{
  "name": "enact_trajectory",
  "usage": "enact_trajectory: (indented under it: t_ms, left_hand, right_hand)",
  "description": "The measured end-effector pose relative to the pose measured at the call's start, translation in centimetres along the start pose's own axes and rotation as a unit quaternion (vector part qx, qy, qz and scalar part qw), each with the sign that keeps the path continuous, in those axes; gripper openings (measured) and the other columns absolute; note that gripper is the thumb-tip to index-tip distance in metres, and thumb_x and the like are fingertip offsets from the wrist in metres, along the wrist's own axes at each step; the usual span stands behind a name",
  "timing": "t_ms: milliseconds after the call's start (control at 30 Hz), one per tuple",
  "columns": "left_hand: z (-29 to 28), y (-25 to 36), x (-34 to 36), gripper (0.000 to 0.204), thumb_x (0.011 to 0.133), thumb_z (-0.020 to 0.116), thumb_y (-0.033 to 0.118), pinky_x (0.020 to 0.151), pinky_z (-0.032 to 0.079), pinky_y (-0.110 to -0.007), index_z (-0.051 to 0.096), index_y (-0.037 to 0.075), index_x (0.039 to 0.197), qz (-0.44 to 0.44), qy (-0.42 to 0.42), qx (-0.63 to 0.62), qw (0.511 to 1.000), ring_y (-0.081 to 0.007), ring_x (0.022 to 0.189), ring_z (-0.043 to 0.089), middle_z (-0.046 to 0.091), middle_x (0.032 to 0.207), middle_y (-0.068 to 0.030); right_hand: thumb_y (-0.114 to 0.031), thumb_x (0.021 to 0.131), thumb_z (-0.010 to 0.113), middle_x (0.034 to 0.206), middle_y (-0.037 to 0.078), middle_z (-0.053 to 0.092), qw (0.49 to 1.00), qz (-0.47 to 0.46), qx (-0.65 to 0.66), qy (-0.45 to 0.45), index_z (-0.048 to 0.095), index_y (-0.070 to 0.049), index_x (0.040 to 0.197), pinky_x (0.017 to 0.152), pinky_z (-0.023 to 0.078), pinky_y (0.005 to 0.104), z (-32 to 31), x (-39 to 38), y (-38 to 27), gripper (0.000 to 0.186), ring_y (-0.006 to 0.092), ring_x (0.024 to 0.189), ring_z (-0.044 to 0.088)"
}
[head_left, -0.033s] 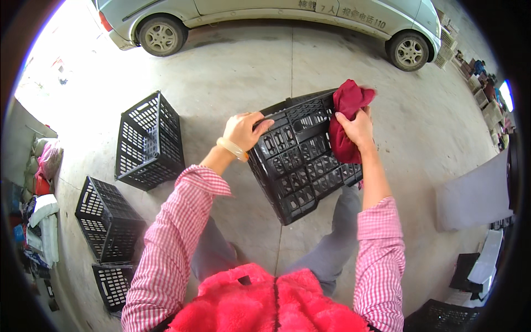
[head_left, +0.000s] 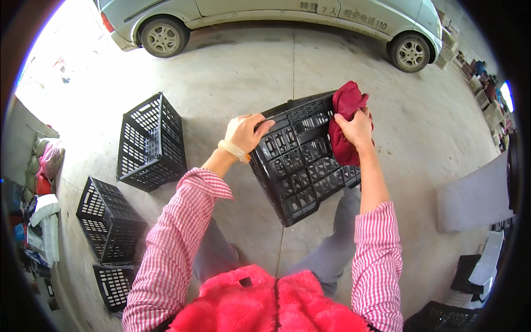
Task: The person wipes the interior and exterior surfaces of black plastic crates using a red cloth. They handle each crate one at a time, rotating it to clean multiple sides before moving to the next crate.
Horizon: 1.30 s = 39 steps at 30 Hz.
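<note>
Black lattice-walled plastic crate [head_left: 292, 181] is in front of the person, tilted, over the grey concrete floor [head_left: 265, 69]; can't tell if its underside touches down.

Left hand [head_left: 245, 133]: curled over the rim at the crate's upper left corner, thumb on the near side, fingertips hidden. Right hand [head_left: 357, 130]: closed on a bunched dark red cloth [head_left: 344, 141] at the crate's right end, thumb on the near face. Can't tell if its fingers also reach the crate behind the fabric.

Risks, my read:
- Right side slips. Cause: fabric between palm and plastic, so less bite. Crate would then swing about the left corner.
- Lower right corner knocks the grey-trousered right leg [head_left: 333, 238]. Cause: the two look close; actual gap unclear.
- Cloth snags or tears. Cause: loose folds beside open slots and thin plastic ribs.
- Cream ring bangle [head_left: 234, 150] on the left wrist catches the rim. Cause: it sits just beside the crate edge.
- Less likely: bump with the tall black open crate [head_left: 172, 145] standing to the left, if the load swings wide.
</note>
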<state>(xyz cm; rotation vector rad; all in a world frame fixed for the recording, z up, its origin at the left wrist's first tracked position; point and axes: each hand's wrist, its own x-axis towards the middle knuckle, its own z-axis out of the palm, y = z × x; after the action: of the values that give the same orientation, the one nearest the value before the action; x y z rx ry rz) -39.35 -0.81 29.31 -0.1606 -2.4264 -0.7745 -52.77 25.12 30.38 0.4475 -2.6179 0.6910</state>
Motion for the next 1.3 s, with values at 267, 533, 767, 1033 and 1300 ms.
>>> enact_trajectory:
  t_ms: [267, 533, 767, 1033, 1300]
  left_hand:
    - [0.9, -0.5, -0.2, 0.023, 0.084, 0.063, 0.026, 0.057, 0.046, -0.039, 0.062, 0.005, 0.076, -0.019, 0.008, 0.059, 0.998, -0.0347, 0.063, 0.058, 0.061, 0.069, -0.0165]
    - [0.2, -0.5, -0.1, 0.023, 0.084, 0.063, 0.026, 0.056, 0.044, -0.038, 0.063, 0.004, 0.077, -0.019, -0.012, 0.011, 1.0, -0.0349, 0.061, 0.055, 0.059, 0.068, -0.0158]
    - [1.0, 0.0, -0.8, 0.028, 0.083, 0.064, 0.032, 0.054, 0.044, -0.038, 0.062, 0.005, 0.073, -0.017, 0.021, 0.015, 1.0, -0.0327, 0.058, 0.056, 0.059, 0.064, -0.0143]
    - [1.8, 0.2, -0.8, 0.03, 0.083, 0.064, 0.031, 0.051, 0.043, -0.037, 0.061, 0.005, 0.069, -0.001, 0.055, 0.046, 0.997, -0.031, 0.055, 0.055, 0.058, 0.061, -0.0127]
    - [1.9, -0.6, 0.0, 0.027, 0.083, 0.065, 0.026, 0.052, 0.042, -0.036, 0.061, 0.003, 0.069, 0.005, 0.044, 0.041, 0.998, -0.0306, 0.053, 0.053, 0.057, 0.061, -0.0133]
  right_hand:
    - [-0.03, 0.062, 0.066, 0.109, 0.027, 0.05, 0.965, -0.156, 0.054, -0.205, 0.064, 0.003, 0.075, 0.08, 0.049, 0.0443, 0.0, -10.5, -11.0, 0.036, 0.0404, 0.092, 0.055]
    - [-0.029, 0.065, 0.067, 0.119, 0.017, 0.054, 0.867, -0.124, 0.345, -0.337, 0.062, -0.003, 0.107, 0.094, 0.042, 0.04, -1.1, -16.1, -9.2, 0.05, 0.0324, 0.108, 0.054]
    - [-0.014, 0.074, 0.066, 0.101, 0.012, 0.064, 0.865, 0.175, 0.451, -0.134, 0.058, 0.005, 0.111, 0.083, 0.049, 0.0321, -9.0, -7.3, 7.3, 0.043, 0.0205, 0.092, 0.061]
    - [-0.024, 0.062, 0.072, 0.097, 0.021, 0.062, 0.985, 0.016, 0.168, -0.04, 0.055, 0.003, 0.102, 0.079, 0.049, 0.0407, 0.0, -11.7, 1.7, 0.051, 0.0358, 0.089, 0.061]
    - [-0.023, 0.061, 0.072, 0.114, 0.019, 0.056, 0.866, 0.001, 0.425, -0.264, 0.063, 0.001, 0.098, 0.089, 0.046, 0.0368, -0.2, -22.2, -8.1, 0.045, 0.0338, 0.096, 0.06]
